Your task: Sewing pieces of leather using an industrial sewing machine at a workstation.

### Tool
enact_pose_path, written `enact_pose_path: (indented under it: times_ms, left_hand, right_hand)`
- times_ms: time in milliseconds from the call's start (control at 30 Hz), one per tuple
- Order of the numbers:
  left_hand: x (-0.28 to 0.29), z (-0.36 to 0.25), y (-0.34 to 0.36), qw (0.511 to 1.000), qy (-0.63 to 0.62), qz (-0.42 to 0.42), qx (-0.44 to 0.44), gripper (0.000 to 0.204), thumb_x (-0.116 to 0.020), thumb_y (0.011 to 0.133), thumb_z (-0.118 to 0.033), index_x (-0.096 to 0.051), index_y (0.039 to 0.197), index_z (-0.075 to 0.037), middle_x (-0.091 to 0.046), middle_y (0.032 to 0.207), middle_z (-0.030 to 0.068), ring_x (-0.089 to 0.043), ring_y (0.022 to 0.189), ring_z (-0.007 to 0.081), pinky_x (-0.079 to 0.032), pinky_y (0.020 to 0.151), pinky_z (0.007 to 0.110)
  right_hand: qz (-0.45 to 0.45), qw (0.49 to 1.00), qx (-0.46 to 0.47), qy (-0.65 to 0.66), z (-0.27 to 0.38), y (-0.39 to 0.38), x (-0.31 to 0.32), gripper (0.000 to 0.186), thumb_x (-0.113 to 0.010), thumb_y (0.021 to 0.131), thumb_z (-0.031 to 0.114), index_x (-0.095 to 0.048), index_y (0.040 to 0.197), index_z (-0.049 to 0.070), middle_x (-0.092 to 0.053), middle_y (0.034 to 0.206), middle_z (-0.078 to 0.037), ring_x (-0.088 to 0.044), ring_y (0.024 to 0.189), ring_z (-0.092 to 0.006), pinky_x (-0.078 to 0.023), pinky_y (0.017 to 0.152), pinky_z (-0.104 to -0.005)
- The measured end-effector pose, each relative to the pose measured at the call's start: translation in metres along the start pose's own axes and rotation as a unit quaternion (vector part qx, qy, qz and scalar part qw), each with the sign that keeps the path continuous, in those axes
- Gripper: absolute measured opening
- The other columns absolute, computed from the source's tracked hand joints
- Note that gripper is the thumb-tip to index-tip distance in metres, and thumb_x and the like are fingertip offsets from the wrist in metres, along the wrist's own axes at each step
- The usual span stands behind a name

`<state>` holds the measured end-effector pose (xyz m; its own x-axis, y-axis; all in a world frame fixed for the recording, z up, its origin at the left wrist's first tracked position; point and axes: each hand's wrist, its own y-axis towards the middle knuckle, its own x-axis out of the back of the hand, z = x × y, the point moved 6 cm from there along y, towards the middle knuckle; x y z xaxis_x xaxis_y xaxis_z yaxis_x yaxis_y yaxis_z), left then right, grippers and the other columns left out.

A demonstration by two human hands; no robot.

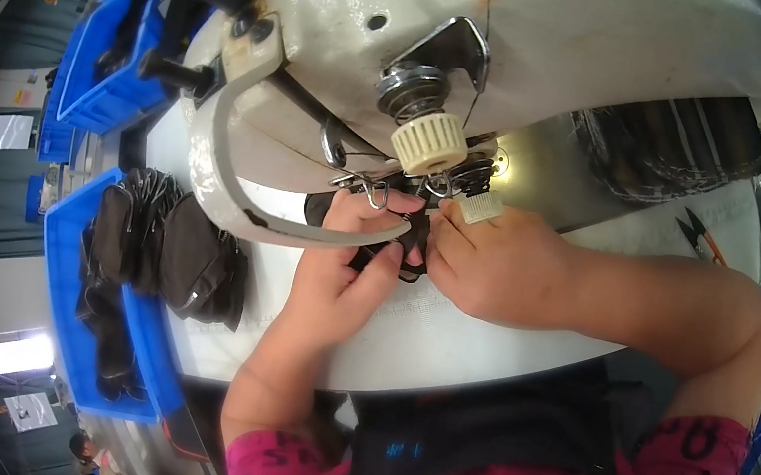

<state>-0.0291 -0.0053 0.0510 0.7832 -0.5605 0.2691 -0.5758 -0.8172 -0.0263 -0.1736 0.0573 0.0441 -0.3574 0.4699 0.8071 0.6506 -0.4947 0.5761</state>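
Note:
Under the head of a white sewing machine [594,42], both my hands are at a small black fabric piece [412,241]. My left hand [347,257] grips its left side, the thumb lying along the near part and the fingers reaching toward the needle area. From the right, my right hand [497,262] pinches the piece with bent fingers. The cream tension knob [430,142] and a curved white lever [236,198] stand in front of the work and hide part of it. The needle itself I cannot make out.
Several black pouches [163,242] lie at the left, partly over a blue bin [70,286]. More blue bins [114,82] stand beyond. On the right are thread snips [703,236], with a stack of dark pieces [673,146] behind. The white tabletop [442,349] curves in front of me.

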Motion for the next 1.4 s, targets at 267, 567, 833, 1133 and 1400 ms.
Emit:
enact_pose_path:
  times_ms: [267, 567, 833, 1133, 1400]
  left_hand:
    - [-0.025, -0.030, 0.006, 0.812, 0.536, -0.076, -0.220, 0.034, -0.072, 0.079, -0.004, -0.069, 0.111, -0.014, -0.068, 0.097, 0.0030, -0.060, 0.090, 0.0277, -0.042, 0.087, 0.043]
    - [-0.019, -0.026, 0.016, 0.783, 0.544, -0.134, -0.270, 0.019, -0.076, 0.079, -0.003, -0.069, 0.095, -0.010, -0.060, 0.077, 0.0049, -0.060, 0.071, 0.0307, -0.047, 0.068, 0.042]
    - [-0.016, -0.021, 0.020, 0.801, 0.560, -0.125, -0.172, 0.017, -0.077, 0.085, -0.008, -0.069, 0.100, -0.008, -0.066, 0.085, 0.0112, -0.063, 0.082, 0.0351, -0.050, 0.072, 0.046]
    - [0.006, 0.010, 0.020, 0.993, 0.107, -0.046, 0.023, 0.021, -0.070, 0.094, 0.000, -0.070, 0.114, -0.005, -0.070, 0.091, 0.0098, -0.065, 0.082, 0.0250, -0.052, 0.076, 0.033]
    - [-0.007, -0.030, 0.012, 0.878, 0.408, -0.092, -0.231, 0.022, -0.069, 0.091, 0.000, -0.074, 0.112, -0.004, -0.072, 0.087, 0.0107, -0.065, 0.075, 0.0289, -0.051, 0.072, 0.037]
  right_hand:
    - [0.015, 0.999, -0.001, 0.031, 0.003, 0.001, 0.000, 0.016, -0.068, 0.073, 0.018, -0.072, 0.078, 0.004, -0.071, 0.084, -0.016, -0.070, 0.079, -0.0287, -0.055, 0.064, -0.0346]
    - [-0.017, 1.000, 0.008, 0.022, 0.006, 0.001, -0.007, 0.015, -0.069, 0.073, 0.018, -0.071, 0.078, 0.005, -0.070, 0.082, -0.016, -0.071, 0.082, -0.0321, -0.056, 0.065, -0.0363]
    - [-0.005, 0.999, 0.008, 0.046, 0.005, 0.001, -0.008, 0.014, -0.070, 0.072, 0.018, -0.070, 0.076, 0.005, -0.067, 0.077, -0.013, -0.069, 0.080, -0.0306, -0.054, 0.062, -0.0354]
    - [0.011, 0.999, 0.008, 0.030, 0.006, 0.003, -0.010, 0.013, -0.070, 0.071, 0.019, -0.070, 0.073, 0.006, -0.067, 0.077, -0.011, -0.066, 0.077, -0.0263, -0.051, 0.059, -0.0327]
    - [-0.006, 0.999, -0.001, 0.040, 0.006, 0.001, -0.009, 0.010, -0.069, 0.071, 0.019, -0.068, 0.071, 0.008, -0.065, 0.075, -0.007, -0.063, 0.074, -0.0222, -0.049, 0.058, -0.0319]
